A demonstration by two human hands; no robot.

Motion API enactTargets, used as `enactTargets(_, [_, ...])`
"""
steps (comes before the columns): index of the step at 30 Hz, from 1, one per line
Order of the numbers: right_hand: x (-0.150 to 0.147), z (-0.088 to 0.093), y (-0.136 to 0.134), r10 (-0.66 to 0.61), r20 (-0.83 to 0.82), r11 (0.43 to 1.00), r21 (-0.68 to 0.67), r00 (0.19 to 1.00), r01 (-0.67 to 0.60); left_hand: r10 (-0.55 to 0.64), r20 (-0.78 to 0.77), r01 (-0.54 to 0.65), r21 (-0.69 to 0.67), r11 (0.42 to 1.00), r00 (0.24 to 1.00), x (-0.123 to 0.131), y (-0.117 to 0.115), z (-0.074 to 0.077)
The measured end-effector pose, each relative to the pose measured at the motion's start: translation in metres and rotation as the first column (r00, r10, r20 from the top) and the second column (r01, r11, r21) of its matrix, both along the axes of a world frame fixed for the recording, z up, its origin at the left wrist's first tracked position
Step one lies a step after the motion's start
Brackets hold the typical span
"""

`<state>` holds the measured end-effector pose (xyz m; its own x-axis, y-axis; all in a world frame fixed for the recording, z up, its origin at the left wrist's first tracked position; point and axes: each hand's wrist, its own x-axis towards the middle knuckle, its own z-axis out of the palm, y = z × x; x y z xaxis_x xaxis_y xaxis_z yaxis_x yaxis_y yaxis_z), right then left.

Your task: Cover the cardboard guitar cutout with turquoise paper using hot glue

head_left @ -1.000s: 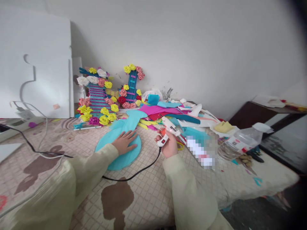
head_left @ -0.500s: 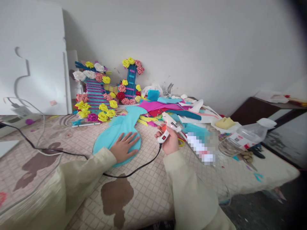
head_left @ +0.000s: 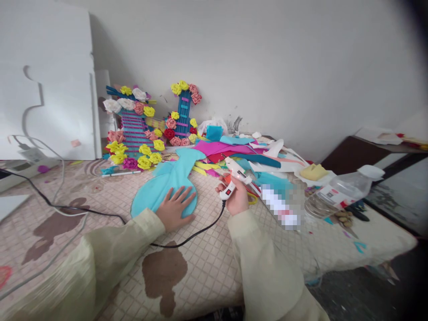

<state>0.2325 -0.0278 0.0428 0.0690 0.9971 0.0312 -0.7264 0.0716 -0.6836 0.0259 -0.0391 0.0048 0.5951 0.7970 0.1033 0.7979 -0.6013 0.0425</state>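
Matt blue shape point(head_left: 147, 194) and smooth white plastic glue gun point(head_left: 236, 169)
The blue shape looks like paper or thin felt, dull and lightly creased; the glue gun has a hard, faintly shiny shell, and its black cable point(head_left: 200, 233) is smooth and rubbery. The flowers point(head_left: 155, 158) are crinkled, matt paper by their look. The bottle point(head_left: 344, 194) is clear, glossy plastic; the sleeves point(head_left: 267, 263) are soft, rumpled cloth; the white board point(head_left: 63, 84) is smooth with a low sheen; the wall point(head_left: 267, 67) is matt and scuffed.
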Motion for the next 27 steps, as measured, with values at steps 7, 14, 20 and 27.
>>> enactTargets(7, [0.000, -0.002, 0.001, -0.030, 0.016, 0.999, 0.017, 0.999, 0.030, -0.092, 0.008, 0.092, -0.010, 0.996, 0.996, -0.008, -0.006, 0.009])
enactTargets(14, [0.000, -0.002, 0.001, -0.026, 0.030, 1.000, 0.006, 0.999, 0.026, -0.148, 0.048, 0.149, -0.020, 0.989, 0.988, -0.016, -0.016, 0.005])
enactTargets(20, [0.000, 0.000, 0.000, -0.048, 0.041, 0.999, 0.004, 0.998, 0.048, -0.168, 0.145, 0.168, 0.011, 0.986, 0.975, -0.018, -0.016, -0.001])
enactTargets(27, [0.000, 0.001, -0.001, -0.036, 0.063, 0.999, -0.003, 0.997, 0.036, -0.185, 0.319, 0.174, 0.066, 0.983, 0.929, -0.021, -0.015, -0.004])
